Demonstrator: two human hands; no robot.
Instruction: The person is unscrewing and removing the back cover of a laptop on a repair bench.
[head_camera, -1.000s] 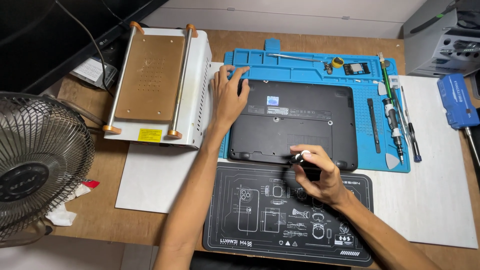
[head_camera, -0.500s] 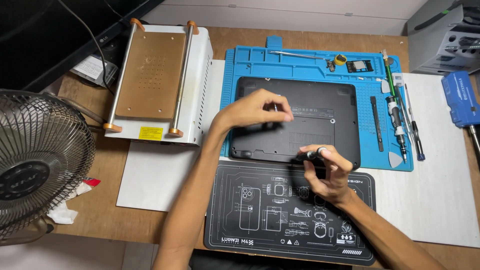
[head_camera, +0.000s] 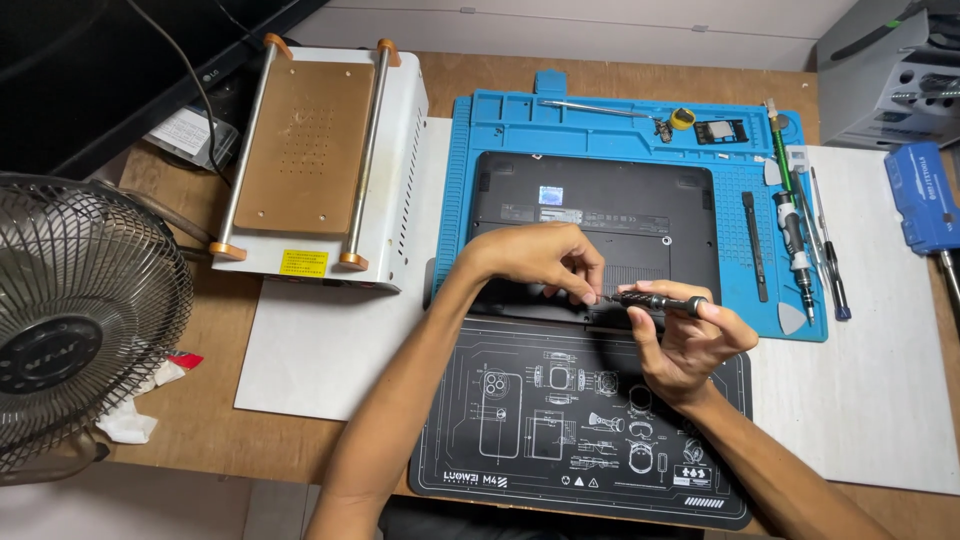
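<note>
Laptop (head_camera: 600, 225), dark and lying base-up on the blue mat (head_camera: 460, 200), has its near edge hidden behind both hands. Screwdriver (head_camera: 660, 300) is dark, lying level above that edge. Right hand (head_camera: 685, 345) has its fingers closed around the handle. Left hand (head_camera: 545, 260) pinches at the tip; whatever it grips is too small to identify.

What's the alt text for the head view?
Right hand holds a small screwdriver level; left hand pinches at its tip, over an upturned black laptop on a blue mat. Fan at left.
</note>
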